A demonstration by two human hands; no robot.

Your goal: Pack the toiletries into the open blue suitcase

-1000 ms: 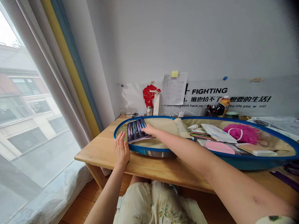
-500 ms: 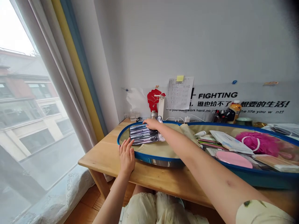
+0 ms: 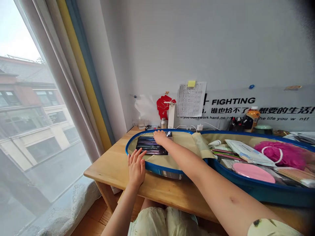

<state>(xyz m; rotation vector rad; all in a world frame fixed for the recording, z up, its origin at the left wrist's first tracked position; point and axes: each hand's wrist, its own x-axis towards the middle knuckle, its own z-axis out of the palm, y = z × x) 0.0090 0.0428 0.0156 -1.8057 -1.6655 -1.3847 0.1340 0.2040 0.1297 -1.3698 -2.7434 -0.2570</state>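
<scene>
A flat, glossy pack [image 3: 150, 149] with dark, purplish lengthwise bands lies in the left half of an open blue-edged case [image 3: 157, 169]; I cannot make out what is inside it. My right hand [image 3: 160, 137] rests over the pack's far edge, with foreshortened fingers that seem to lie on it. At the near left, my left hand [image 3: 136, 168] lies across the case's rim, fingers outstretched and their tips by the pack's near corner.
The case's right half holds a magenta bath puff [image 3: 283, 155], a pink oval [image 3: 253, 172] and a white packet [image 3: 249, 152]. Behind stand a small bottle [image 3: 163, 123] and an orange-labelled bottle [image 3: 252, 118]. The wooden table's [image 3: 105, 167] left edge faces a window.
The pack now lies flatter; its raised, shiny right end has gone down. My right hand stays on its far edge. My left hand stays at the rim while the view shifts slightly.
</scene>
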